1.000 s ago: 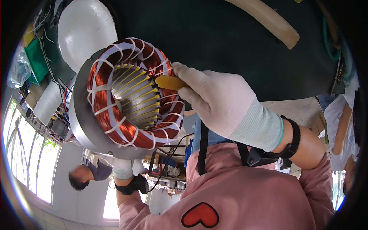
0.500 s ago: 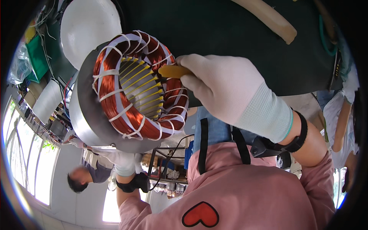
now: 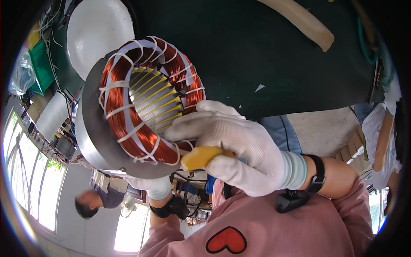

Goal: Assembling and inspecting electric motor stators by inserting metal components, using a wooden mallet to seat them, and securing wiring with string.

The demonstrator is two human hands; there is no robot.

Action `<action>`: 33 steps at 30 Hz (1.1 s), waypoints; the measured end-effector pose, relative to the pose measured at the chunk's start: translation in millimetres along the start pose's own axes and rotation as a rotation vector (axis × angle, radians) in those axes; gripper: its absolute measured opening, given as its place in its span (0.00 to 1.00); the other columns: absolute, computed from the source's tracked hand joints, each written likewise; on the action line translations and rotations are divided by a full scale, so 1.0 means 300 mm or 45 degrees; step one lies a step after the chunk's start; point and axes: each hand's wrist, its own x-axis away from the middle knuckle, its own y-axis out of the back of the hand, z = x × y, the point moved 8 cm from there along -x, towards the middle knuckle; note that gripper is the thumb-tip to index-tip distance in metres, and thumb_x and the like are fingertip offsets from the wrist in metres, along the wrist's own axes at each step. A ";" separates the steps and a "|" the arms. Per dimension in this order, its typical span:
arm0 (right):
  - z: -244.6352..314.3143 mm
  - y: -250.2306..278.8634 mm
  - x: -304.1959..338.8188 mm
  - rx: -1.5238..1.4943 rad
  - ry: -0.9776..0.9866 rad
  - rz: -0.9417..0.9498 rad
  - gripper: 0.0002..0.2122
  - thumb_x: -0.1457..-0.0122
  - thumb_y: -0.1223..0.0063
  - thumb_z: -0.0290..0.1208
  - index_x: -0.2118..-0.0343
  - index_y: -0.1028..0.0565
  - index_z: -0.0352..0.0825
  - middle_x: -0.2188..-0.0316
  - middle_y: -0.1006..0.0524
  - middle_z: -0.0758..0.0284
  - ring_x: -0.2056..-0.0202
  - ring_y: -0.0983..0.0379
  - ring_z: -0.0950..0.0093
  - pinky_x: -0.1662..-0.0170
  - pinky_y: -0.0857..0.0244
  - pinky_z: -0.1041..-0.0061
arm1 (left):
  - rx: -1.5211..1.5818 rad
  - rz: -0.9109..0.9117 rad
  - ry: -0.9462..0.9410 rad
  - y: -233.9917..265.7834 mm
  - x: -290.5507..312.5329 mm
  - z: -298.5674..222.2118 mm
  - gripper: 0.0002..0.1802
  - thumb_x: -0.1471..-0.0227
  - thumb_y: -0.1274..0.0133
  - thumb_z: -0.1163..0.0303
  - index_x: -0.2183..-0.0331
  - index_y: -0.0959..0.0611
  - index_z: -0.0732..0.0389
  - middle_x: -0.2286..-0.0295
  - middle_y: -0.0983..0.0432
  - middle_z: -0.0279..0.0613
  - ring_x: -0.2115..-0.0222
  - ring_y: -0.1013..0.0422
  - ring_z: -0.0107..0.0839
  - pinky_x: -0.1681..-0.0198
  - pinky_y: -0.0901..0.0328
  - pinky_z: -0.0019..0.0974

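R hand [image 3: 245,143], white knit glove: fingers stretched out & close tog, thumb pinching yellow blunt-tipped flat tool [image 3: 198,158] against the hand; L hand [image 3: 153,186], also white-gloved, mostly hidden under copper-wound ring-shaped motor stator [image 3: 147,100], so can't tell how its fingers sit

Stator looks: thick red-brown wire ring [image 3: 116,103], bound all round w/ white cord loops, white liner strips showing betw windings; inside, grey slotted core w/ yellow strips along slots; smooth grey metal housing [image 3: 92,132] behind; whole piece tilted, bore mouth angled twd R hand

Edges/room: wire ring stands proud of housing; R fingertips at ring's nearest edge, by bore mouth; bore open past them; dark green tabletop [image 3: 252,51] spreads beyond R knuckles, small white scrap [image 3: 260,88] on it nr its near edge

Stator sits betw hands: left of R hand, just above L hand; past it, well off from L hand, white round disc [image 3: 100,36]; well beyond R hand, pale tan curved bar [image 3: 302,23]
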 end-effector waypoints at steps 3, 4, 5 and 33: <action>0.033 -0.019 0.023 0.073 -0.157 0.016 0.17 0.32 0.54 0.39 0.63 0.22 0.28 0.49 0.24 0.46 0.46 0.28 0.53 0.37 0.47 0.53 | -0.095 -0.034 0.013 -0.005 0.058 -0.033 0.30 0.33 0.62 0.50 0.37 0.36 0.56 0.44 0.31 0.47 0.50 0.27 0.46 0.45 0.31 0.55; 0.045 -0.021 0.034 0.119 -0.189 0.008 0.16 0.33 0.53 0.39 0.63 0.22 0.27 0.49 0.24 0.45 0.46 0.28 0.53 0.37 0.46 0.54 | -0.094 -0.034 0.011 -0.006 0.079 -0.040 0.30 0.33 0.62 0.50 0.37 0.36 0.56 0.44 0.31 0.47 0.50 0.27 0.46 0.45 0.31 0.55; 0.062 -0.025 0.055 0.155 -0.215 0.004 0.15 0.35 0.52 0.37 0.63 0.21 0.27 0.49 0.24 0.44 0.47 0.27 0.52 0.37 0.46 0.55 | 0.176 -0.155 0.102 0.020 0.113 -0.024 0.30 0.33 0.62 0.52 0.37 0.37 0.57 0.44 0.31 0.49 0.50 0.27 0.45 0.47 0.29 0.52; -0.014 0.152 -0.195 1.390 -0.517 0.316 0.08 0.37 0.46 0.33 0.65 0.25 0.33 0.77 0.26 0.58 0.72 0.25 0.57 0.70 0.32 0.61 | 0.395 -0.068 0.072 0.094 -0.042 -0.033 0.31 0.32 0.55 0.63 0.34 0.41 0.61 0.41 0.36 0.51 0.44 0.32 0.40 0.42 0.34 0.44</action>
